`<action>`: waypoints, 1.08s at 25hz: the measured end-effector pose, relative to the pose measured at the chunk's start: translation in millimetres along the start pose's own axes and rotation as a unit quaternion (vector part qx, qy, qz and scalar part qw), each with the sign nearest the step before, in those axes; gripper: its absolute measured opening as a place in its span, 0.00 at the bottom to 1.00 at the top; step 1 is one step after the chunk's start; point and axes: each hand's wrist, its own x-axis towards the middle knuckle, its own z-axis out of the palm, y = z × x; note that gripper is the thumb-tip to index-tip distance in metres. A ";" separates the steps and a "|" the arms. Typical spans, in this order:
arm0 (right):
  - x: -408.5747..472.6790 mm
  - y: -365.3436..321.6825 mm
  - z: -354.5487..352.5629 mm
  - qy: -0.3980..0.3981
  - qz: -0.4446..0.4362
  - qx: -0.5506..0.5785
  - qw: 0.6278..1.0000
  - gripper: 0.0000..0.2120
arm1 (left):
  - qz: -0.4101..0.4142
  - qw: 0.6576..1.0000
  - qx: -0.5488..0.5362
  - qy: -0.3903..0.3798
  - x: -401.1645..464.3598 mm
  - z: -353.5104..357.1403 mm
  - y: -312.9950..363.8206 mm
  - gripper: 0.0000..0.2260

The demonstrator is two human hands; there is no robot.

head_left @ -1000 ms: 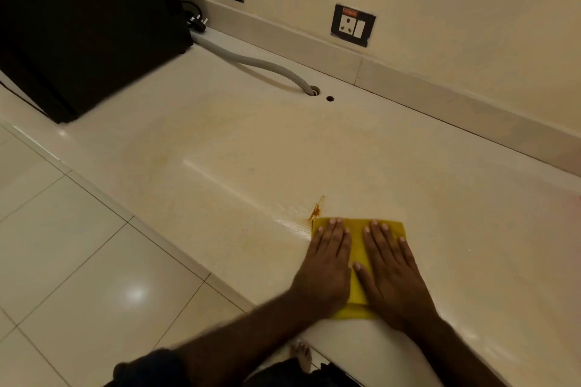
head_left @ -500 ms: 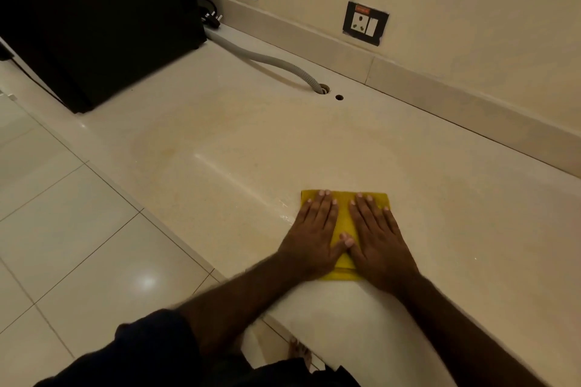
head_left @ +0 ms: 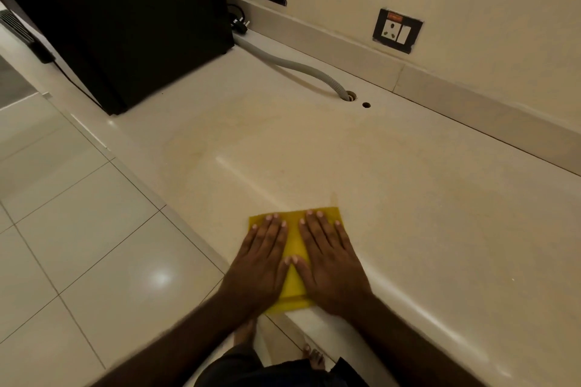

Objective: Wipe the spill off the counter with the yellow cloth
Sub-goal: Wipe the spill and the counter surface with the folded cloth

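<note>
Head view, looking down at the counter (head_left: 408,198), and both hands are flat on the yellow cloth (head_left: 294,245), which lies near the counter's front edge, down at six o'clock in the picture. The left hand (head_left: 261,264) presses palm down on the cloth's left half, fingers stretched out and close together; the right hand (head_left: 330,261) does the same on the right half, and the two thumbs nearly touch in the middle. Neither hand grips anything, they just bear down. A strip of cloth shows between them, and its near end pokes out toward the edge. Just past the cloth's far right corner, at about one o'clock from the hands, sits a faint orange smear (head_left: 333,198) on the stone. Farther off at twelve o'clock a grey hose (head_left: 295,67) runs into a hole in the counter, a black appliance (head_left: 125,19) stands at ten o'clock, and two wall sockets (head_left: 396,31) sit above the backsplash. Pale floor tiles (head_left: 78,229) fill the left side.
</note>
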 end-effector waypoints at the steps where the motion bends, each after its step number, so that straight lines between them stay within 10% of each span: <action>1: 16.5 0.7 -1.6 0.003 -0.007 -0.002 1.000 0.35 | -0.007 1.000 0.006 0.000 10.5 -3.7 -9.1 0.29; 16: -62.7 53.7 -11.9 0.045 0.212 -0.022 0.976 0.36 | 0.178 0.983 -0.038 -0.012 100.6 18.7 57.1 0.31; 27: 127.5 -10.6 -18.1 -0.018 0.112 -0.025 0.993 0.40 | 0.032 0.999 0.013 0.001 126.2 -16.7 -76.9 0.31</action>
